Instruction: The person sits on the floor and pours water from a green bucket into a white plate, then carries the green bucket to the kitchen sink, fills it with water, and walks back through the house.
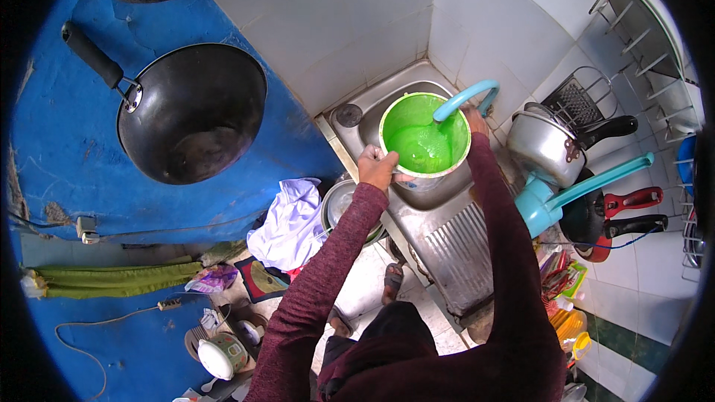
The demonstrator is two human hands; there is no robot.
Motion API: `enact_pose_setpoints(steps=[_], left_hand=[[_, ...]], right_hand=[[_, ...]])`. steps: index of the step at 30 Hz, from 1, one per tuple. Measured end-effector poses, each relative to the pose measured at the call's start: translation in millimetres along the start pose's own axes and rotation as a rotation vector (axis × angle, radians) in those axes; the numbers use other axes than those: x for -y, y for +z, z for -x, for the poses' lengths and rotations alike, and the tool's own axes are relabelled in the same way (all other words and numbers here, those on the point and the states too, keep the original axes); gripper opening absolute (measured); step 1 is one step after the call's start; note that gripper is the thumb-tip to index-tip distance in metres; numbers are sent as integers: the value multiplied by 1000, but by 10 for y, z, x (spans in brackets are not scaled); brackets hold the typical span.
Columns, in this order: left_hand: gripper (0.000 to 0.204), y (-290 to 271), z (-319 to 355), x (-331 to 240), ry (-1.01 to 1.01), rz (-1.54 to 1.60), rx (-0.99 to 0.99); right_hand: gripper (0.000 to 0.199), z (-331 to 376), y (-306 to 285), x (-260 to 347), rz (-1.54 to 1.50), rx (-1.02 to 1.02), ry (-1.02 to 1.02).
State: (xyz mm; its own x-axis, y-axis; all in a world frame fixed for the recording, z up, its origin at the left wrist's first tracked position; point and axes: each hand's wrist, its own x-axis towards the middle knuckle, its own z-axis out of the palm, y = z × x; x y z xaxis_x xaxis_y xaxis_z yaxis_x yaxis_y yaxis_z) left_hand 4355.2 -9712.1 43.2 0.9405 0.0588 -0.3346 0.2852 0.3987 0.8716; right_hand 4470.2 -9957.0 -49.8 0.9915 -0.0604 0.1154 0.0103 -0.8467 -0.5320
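Observation:
A green bucket [426, 132] with a pale rim is over the sink basin, with water inside it. The end of a light blue hose [469, 95] arches over its right rim, and water appears to run from it. My left hand [378, 167] is closed on the bucket's near left rim, thumb on top. Beyond the right rim, my right hand [475, 120] sits beside the bucket and the hose; its fingers are mostly hidden, so I cannot tell what it grips. The steel sink [365, 130] shows around the bucket.
A ridged drainboard [465, 249] extends toward me. To the right are a metal pot [540, 145], a turquoise dipper [540, 208], pans with red and black handles, and a wall rack. A black wok [195, 115] hangs on the blue wall at left. White cloth [287, 227] lies below it.

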Motion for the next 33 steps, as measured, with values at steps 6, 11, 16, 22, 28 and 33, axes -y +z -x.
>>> enact_pose_setpoints(steps=[6,11,16,22,28,33], left_hand=[[15,24,-22,20,-9,-1,21],[12,44,18,18,-12,-22,8],[12,10,-21,80,-28,-7,-7],[12,39,-35,87,-21,6,2],[18,65,-22,65,-27,10,-9],[13,53,-50,126,-10,-16,-13]], right_hand=[[41,-125,-17,-97,23,96,-13],[41,-179,113,-288,-175,110,65],[41,-188,202,-392,-314,121,117],[41,-182,261,-472,-404,130,152],[42,-173,284,-524,-460,136,177],[42,-158,296,-549,-495,140,191]])
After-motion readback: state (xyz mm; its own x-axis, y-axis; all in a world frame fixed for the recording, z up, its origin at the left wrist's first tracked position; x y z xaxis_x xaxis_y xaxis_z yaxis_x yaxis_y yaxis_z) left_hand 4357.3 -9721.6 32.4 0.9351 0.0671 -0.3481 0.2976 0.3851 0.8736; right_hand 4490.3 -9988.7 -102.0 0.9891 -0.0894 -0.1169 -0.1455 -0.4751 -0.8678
